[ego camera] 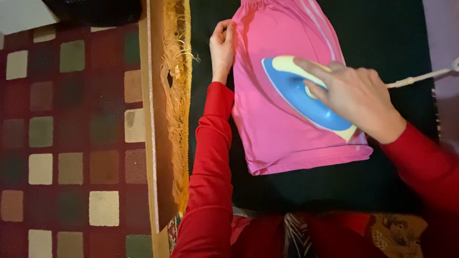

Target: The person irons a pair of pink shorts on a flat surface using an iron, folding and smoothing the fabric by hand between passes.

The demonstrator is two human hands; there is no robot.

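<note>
A pink garment [277, 129] with pale stripes lies flat on a dark cloth [392, 43]. My right hand [356, 95] grips the handle of a blue and pale yellow iron [299, 93] that rests on the garment's middle. My left hand [223, 48] pinches the garment's left edge near its top corner. Both my sleeves are red.
A white cord [420, 77] runs from the iron off to the right. An orange fringe [177, 95] borders the dark cloth on the left, beside a wooden edge [153, 143]. A checkered rug [71, 143] of dark red and coloured squares covers the floor at left.
</note>
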